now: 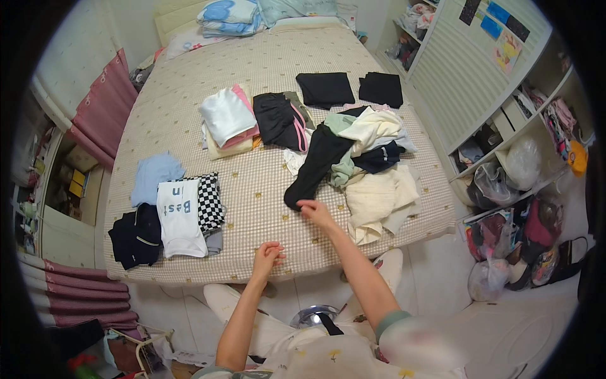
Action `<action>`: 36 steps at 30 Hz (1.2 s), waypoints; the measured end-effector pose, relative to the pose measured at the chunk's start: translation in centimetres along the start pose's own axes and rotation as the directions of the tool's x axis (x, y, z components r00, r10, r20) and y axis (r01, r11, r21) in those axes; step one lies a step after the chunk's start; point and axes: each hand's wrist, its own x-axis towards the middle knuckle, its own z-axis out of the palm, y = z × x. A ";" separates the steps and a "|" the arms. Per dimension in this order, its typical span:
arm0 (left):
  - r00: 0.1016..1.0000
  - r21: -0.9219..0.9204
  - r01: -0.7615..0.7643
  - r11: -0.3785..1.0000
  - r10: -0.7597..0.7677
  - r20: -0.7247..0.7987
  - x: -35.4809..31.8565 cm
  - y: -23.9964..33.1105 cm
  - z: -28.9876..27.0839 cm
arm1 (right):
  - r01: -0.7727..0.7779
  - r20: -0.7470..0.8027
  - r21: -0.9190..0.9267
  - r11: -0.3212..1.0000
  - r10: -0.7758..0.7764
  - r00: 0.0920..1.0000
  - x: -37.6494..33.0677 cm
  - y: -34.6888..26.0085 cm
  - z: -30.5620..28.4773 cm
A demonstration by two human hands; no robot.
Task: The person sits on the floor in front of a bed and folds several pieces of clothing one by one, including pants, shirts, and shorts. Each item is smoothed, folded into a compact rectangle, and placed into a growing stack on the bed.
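Observation:
A long black garment (319,161) stretches from a loose heap of clothes toward the bed's near edge. Its rounded near end lies at the fingertips of my right hand (317,213), which seem closed on the cloth. My left hand (268,258) hovers over the near edge of the bed, holding nothing, its fingers loosely bent and apart. In the heap beside the black garment are a cream garment (372,129), a pale green one (343,169) and a navy one (379,156). Cream knitwear (379,199) lies just right of my right hand.
Two folded black garments (325,89) (381,89) lie behind the heap. Stacks with a white satin piece (227,117) and black shorts (276,119) sit mid-bed. At left are a white tank top (181,218), checkered cloth (209,201) and navy clothing (136,237). Open shelves (514,161) stand right.

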 end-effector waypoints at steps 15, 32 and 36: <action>0.959 -0.398 0.147 0.906 -0.031 0.283 -7.7 5.7 2.0 | -0.203 -0.046 0.036 0.979 0.204 0.978 -18.6 1.8 3.4; 0.556 0.774 -0.631 0.061 0.731 0.395 -12.2 20.6 -3.6 | 0.594 0.351 -0.376 0.711 -0.484 0.802 -13.2 -23.6 -2.4; 0.659 0.801 -0.590 0.100 0.633 0.407 -13.4 23.6 -4.2 | 0.501 0.296 -0.319 0.804 -0.418 0.859 -12.0 -25.6 -2.9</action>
